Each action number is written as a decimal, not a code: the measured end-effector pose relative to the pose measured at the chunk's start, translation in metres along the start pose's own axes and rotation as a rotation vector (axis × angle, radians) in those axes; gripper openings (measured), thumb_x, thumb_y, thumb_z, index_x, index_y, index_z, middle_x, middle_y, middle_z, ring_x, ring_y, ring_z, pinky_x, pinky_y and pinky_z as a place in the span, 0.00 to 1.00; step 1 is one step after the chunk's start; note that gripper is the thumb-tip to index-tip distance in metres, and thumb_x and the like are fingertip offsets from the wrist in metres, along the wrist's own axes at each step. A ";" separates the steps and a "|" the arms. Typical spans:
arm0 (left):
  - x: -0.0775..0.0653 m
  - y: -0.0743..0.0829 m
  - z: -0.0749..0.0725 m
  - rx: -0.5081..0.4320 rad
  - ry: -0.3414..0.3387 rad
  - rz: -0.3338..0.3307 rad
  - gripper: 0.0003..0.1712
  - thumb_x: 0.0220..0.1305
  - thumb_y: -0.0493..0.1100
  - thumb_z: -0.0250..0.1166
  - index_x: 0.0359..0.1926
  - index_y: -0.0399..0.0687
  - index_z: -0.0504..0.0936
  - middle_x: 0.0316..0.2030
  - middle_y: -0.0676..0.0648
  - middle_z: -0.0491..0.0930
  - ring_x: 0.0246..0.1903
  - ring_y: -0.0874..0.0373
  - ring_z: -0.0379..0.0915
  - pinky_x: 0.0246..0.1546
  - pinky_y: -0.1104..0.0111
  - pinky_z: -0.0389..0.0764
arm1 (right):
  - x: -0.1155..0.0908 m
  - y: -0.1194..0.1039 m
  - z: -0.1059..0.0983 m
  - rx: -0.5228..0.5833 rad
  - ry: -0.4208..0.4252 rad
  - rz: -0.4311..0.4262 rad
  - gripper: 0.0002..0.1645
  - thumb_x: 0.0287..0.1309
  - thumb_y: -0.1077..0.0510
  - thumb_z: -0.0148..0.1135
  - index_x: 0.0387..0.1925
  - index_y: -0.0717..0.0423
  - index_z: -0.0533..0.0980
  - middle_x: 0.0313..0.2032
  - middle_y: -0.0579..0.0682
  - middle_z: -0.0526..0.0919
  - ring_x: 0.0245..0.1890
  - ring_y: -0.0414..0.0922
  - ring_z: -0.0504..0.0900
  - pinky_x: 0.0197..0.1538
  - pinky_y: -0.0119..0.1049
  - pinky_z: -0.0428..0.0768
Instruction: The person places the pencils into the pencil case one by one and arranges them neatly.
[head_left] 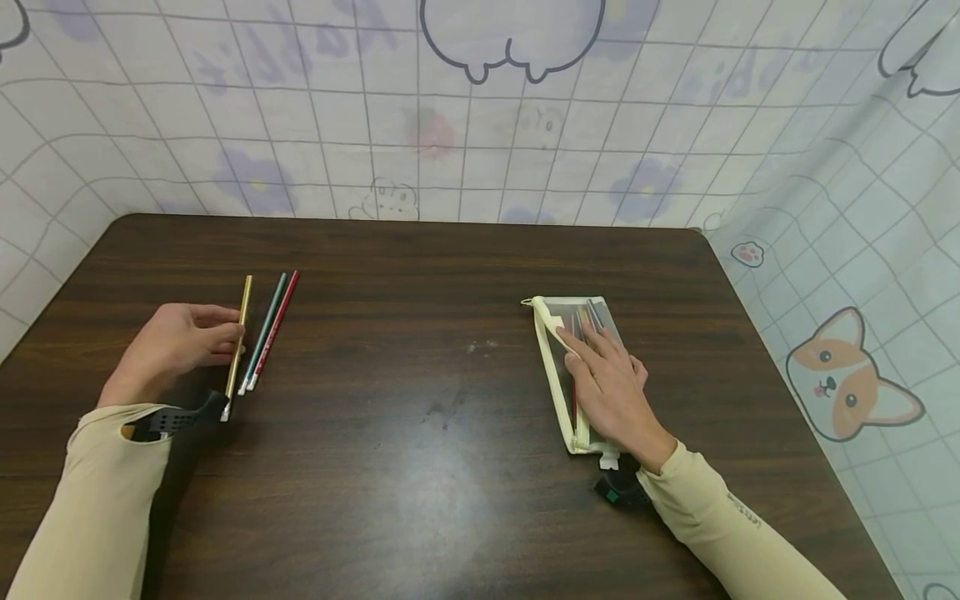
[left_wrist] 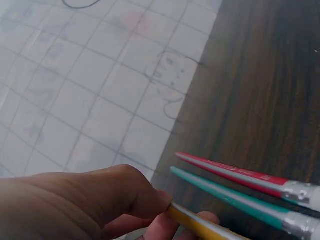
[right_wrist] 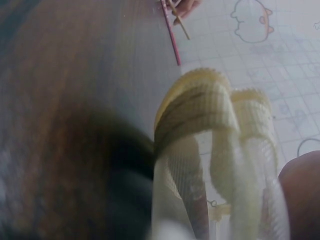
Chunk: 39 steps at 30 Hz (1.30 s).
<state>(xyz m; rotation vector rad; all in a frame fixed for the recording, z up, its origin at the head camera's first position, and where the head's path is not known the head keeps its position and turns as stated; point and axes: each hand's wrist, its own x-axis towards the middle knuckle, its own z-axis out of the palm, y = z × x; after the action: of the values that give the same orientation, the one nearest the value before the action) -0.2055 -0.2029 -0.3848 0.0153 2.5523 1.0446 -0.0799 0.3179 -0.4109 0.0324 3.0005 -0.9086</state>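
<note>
My left hand pinches a yellow pencil between thumb and fingers at the left of the table. Just right of it lie a green pencil and a red pencil, side by side with white eraser ends toward me. In the left wrist view, the thumb presses on the yellow pencil. Over on the right, my right hand rests with extended fingers on a see-through pencil case with pale yellow zip edging. Several thin sticks show inside. The right wrist view shows its zip edging close up, bulging apart.
The dark wooden table spreads between the two hands. A white gridded cloth with cartoon prints hangs behind it and along the right side. Black wrist straps sit over the pale yellow sleeves.
</note>
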 end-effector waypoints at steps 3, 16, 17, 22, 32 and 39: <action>-0.001 0.001 -0.003 -0.006 -0.004 0.003 0.30 0.79 0.48 0.56 0.68 0.27 0.70 0.49 0.36 0.86 0.35 0.73 0.84 0.42 0.66 0.92 | 0.000 0.000 0.000 0.001 0.002 0.001 0.28 0.82 0.46 0.37 0.77 0.38 0.65 0.81 0.58 0.57 0.83 0.62 0.48 0.72 0.76 0.47; -0.002 0.014 0.006 -0.078 -0.004 0.032 0.30 0.79 0.52 0.56 0.69 0.32 0.71 0.50 0.44 0.87 0.37 0.71 0.86 0.45 0.64 0.92 | -0.001 0.001 -0.001 0.008 0.003 0.004 0.29 0.82 0.45 0.36 0.77 0.39 0.66 0.81 0.59 0.58 0.83 0.62 0.47 0.72 0.76 0.47; -0.001 0.016 0.008 -0.095 -0.002 0.037 0.31 0.79 0.51 0.57 0.69 0.31 0.71 0.49 0.45 0.87 0.37 0.71 0.86 0.45 0.64 0.92 | -0.001 0.001 -0.001 0.006 0.005 0.003 0.29 0.82 0.45 0.36 0.77 0.38 0.66 0.81 0.59 0.58 0.83 0.62 0.47 0.72 0.76 0.47; 0.003 0.026 0.018 -0.185 -0.006 0.075 0.31 0.78 0.49 0.59 0.69 0.30 0.69 0.41 0.59 0.88 0.37 0.70 0.87 0.44 0.68 0.92 | -0.001 0.002 0.000 0.007 0.015 -0.003 0.28 0.82 0.45 0.37 0.76 0.38 0.66 0.80 0.58 0.58 0.83 0.62 0.48 0.72 0.76 0.47; 0.006 0.053 0.035 -0.282 -0.001 0.151 0.32 0.76 0.49 0.62 0.68 0.30 0.69 0.40 0.66 0.84 0.39 0.69 0.87 0.46 0.68 0.91 | -0.002 0.002 -0.002 0.044 0.017 -0.020 0.29 0.83 0.44 0.35 0.77 0.37 0.65 0.81 0.58 0.57 0.83 0.61 0.48 0.73 0.76 0.46; 0.009 0.070 0.050 -0.408 -0.024 0.150 0.35 0.74 0.48 0.64 0.70 0.29 0.66 0.41 0.66 0.85 0.41 0.67 0.89 0.47 0.70 0.91 | -0.002 0.002 -0.003 0.052 0.017 -0.013 0.29 0.82 0.44 0.35 0.77 0.36 0.65 0.81 0.58 0.58 0.83 0.61 0.48 0.73 0.76 0.46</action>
<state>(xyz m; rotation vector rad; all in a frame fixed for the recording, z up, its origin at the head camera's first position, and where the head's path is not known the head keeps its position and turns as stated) -0.2055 -0.1171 -0.3725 0.1095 2.2983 1.5938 -0.0776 0.3213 -0.4096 0.0216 2.9960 -0.9919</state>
